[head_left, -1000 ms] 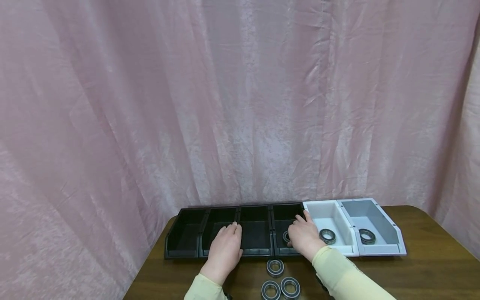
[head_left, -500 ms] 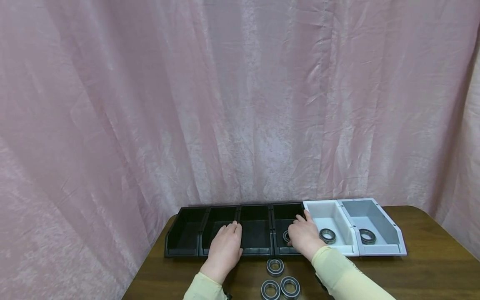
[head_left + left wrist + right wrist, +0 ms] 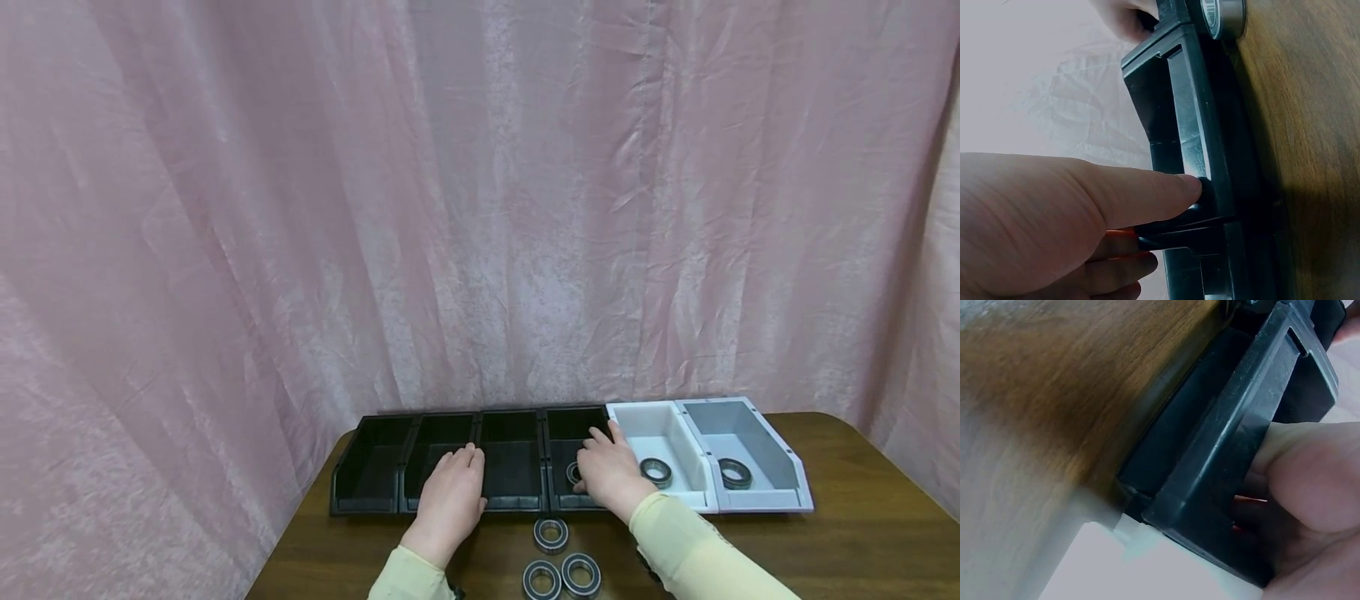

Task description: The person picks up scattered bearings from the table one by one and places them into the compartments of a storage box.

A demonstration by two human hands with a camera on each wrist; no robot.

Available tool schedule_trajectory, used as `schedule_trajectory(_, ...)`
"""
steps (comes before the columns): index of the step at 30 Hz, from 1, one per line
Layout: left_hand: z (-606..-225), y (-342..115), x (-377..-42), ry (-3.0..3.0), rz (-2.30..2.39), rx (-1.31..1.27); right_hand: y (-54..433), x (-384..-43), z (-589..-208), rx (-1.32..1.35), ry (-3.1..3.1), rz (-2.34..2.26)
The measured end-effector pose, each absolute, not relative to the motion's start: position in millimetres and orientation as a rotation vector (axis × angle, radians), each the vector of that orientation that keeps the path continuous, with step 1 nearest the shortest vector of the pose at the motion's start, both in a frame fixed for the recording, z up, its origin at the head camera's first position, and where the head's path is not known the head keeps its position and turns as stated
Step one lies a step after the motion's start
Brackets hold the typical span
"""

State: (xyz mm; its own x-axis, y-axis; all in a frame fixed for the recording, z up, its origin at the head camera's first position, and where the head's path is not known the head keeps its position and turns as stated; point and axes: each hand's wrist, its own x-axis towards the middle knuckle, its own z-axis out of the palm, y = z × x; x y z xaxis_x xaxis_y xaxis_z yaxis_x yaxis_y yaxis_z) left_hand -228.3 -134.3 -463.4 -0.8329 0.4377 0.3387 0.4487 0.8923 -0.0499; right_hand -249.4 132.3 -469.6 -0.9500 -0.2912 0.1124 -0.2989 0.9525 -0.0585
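Observation:
My left hand (image 3: 452, 497) rests over the divider between two black bins, its fingers extended. In the left wrist view, the thumb (image 3: 1154, 194) touches the inside of a black bin's front lip (image 3: 1188, 125). My right hand (image 3: 609, 473) reaches into the rightmost black bin (image 3: 576, 423), with two fingers stretched toward its border with the white bin (image 3: 651, 423). A ball bearing (image 3: 573, 473) in that black bin is partly hidden by this hand. In the right wrist view, the lower fingers are shadowed behind the front lip (image 3: 1210, 450), and I see nothing held.
More ball bearings lie in the white bin and in the grey bin (image 3: 723, 417) at the right end. Three bearings sit on the wooden table (image 3: 862, 500) in front of the bins, one of them (image 3: 551, 535) nearest. A pink curtain (image 3: 480, 208) hangs behind.
Both hands stay almost still over the bins. The right sleeve has shifted slightly to the right. Bins and bearings keep their places.

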Motion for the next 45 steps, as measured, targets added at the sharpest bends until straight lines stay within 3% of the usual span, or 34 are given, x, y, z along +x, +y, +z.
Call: schedule_trajectory(45, -464.7, -135.5, -228.8, -2.708, -0.042, -0.664, 167.5, -188.3, -462.0, 0.459, -2.763, 0.213)
